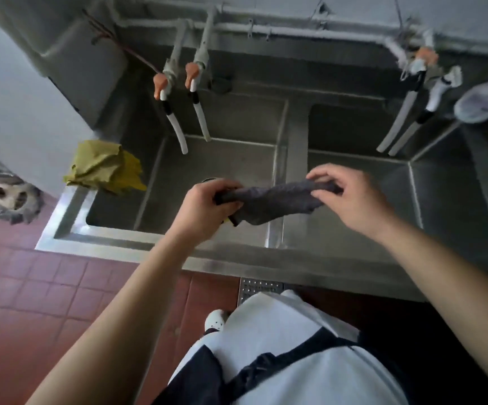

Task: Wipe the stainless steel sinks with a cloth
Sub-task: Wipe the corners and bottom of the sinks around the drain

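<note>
The person holds a dark grey cloth (269,200) with both hands, just above the steel wall (295,135) that divides the two sinks. The left hand (204,206) grips one end of the cloth, with the fingers curled tightly around it, on the side of the left sink (207,159). The right hand (345,194) pinches the other end between thumb and fingertips, on the side of the right sink (383,185). The cloth looks twisted and stretches between the hands. A yellow rag (102,168) lies on the far left rim, well apart from the dividing wall. Taps (175,106) hang over each sink behind it.
</note>
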A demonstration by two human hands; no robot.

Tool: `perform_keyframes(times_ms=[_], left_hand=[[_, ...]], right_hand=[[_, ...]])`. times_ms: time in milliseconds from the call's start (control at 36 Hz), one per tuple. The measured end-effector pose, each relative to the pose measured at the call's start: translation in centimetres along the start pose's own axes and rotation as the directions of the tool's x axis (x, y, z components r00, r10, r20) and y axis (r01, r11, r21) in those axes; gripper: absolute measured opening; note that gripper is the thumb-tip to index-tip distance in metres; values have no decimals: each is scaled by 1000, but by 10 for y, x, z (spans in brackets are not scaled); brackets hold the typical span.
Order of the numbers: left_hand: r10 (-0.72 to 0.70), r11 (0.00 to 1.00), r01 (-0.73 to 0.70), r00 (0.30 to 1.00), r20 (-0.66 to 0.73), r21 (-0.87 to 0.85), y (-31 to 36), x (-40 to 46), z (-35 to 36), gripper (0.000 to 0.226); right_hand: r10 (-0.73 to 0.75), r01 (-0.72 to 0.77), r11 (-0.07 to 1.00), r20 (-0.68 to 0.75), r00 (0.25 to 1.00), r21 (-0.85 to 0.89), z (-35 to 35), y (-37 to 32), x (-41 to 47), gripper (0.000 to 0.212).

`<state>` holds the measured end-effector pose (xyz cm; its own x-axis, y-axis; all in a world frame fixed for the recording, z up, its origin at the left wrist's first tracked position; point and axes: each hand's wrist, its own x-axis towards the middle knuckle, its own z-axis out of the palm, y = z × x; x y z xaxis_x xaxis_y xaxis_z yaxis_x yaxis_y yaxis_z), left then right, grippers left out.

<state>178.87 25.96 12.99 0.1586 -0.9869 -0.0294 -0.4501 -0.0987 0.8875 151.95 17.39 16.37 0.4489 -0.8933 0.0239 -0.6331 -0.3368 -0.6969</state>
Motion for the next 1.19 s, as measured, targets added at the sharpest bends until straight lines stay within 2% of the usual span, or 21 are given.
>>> perform_keyframes(times_ms=[83,139,222,306,389,444,500,583,639,694,750,806,833,889,944,1000,1056,1111,1194], left_hand=[[40,999,-38,996,81,-26,-2,12,-8,29],[70,997,-78,975,212,29,-6,13,-7,26],[50,990,-100,899,435,95,-13,6,4,23],[7,998,-44,825,565,51,-18,-2,14,22],[-62,995,102,739,671,-20,-22,-2,22,21],[-112,987,162,691,714,-2,-22,4,30,20],[-152,987,148,699,699,66,-22,14,44,21],[-146,974,22,824,548,226,-27,30,73,25],[-165,960,37,876,453,277,-33,35,89,29],[-195,951,72,893,404,301,-38,34,101,34],[-182,944,65,919,349,322,-42,29,105,40],[-82,934,-46,938,337,355,-46,18,103,38],[-3,911,-148,931,364,384,-50,11,102,34],[88,818,-335,877,473,468,-65,-3,100,31],[0,709,-407,817,577,576,-81,-17,101,45],[-94,671,-391,799,595,630,-94,-29,103,59],[-96,689,-352,822,562,633,-98,-35,106,62],[-78,729,-296,860,504,617,-93,-36,110,56],[20,775,-250,928,373,580,-80,-23,119,37]], right_hand=[[55,-56,998,-36,998,-25,0,-5,-11,32],[92,-94,994,-36,995,-57,8,-4,-28,28],[213,-210,971,8,977,-112,24,5,-57,22],[310,-302,945,44,950,-130,30,11,-82,22],[379,-375,922,22,925,-98,24,13,-96,25],[419,-414,903,21,908,-116,18,17,-95,25],[470,-460,872,25,882,-166,18,26,-86,19],[539,-523,813,-9,842,-257,29,45,-65,9],[575,-571,763,-88,814,-303,42,57,-55,10],[589,-611,728,-173,789,-310,58,65,-49,14],[560,-616,733,-258,787,-289,70,66,-50,15],[462,-554,777,-327,824,-298,80,67,-60,14],[405,-505,797,-328,853,-330,84,69,-70,15],[344,-401,817,-208,916,-415,91,78,-98,21],[351,-314,820,-14,936,-479,98,89,-128,34],[319,-251,853,75,945,-458,101,100,-150,52],[252,-220,898,34,967,-381,102,108,-158,56],[237,-229,920,-16,971,-318,101,114,-152,47],[256,-269,945,-90,963,-187,91,121,-130,29]])
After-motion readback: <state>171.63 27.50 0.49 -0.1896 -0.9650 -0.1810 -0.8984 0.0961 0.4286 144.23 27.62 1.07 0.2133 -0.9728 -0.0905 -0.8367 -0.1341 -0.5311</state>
